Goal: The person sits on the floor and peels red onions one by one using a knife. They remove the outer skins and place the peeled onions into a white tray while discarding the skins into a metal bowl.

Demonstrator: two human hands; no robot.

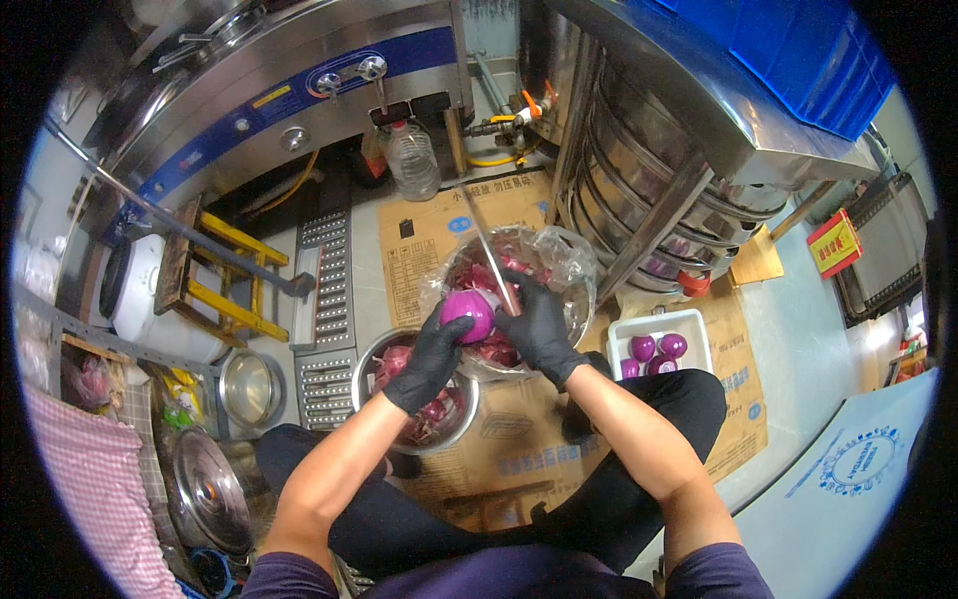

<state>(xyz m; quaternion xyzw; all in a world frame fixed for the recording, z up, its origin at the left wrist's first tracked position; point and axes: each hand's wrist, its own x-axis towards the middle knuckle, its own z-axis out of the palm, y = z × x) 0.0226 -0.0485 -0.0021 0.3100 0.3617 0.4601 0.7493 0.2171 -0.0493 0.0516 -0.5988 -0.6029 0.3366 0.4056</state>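
My left hand [432, 358], in a black glove, grips a purple onion [467, 314] whose skin looks smooth and shiny. In my gloved right hand [545, 326] is a knife [489, 251], its long blade angled away from me and its handle partly hidden by the fingers. Both hands are above a plastic-lined metal bowl [586, 314] that holds red onion skins [516, 263]. Below my left wrist stands a second metal bowl [468, 419] with red onions [394, 361] in it. A white tray [700, 329] to the right contains several peeled purple onions [673, 345].
Flattened cardboard [524, 464] covers the floor under the bowls. A yellow-legged stool [232, 307] and a drain grate [326, 299] are on the left. Stacked metal steamers [644, 180] stand under a steel table [771, 142]. A plastic bottle [413, 165] sits below the stove [299, 90].
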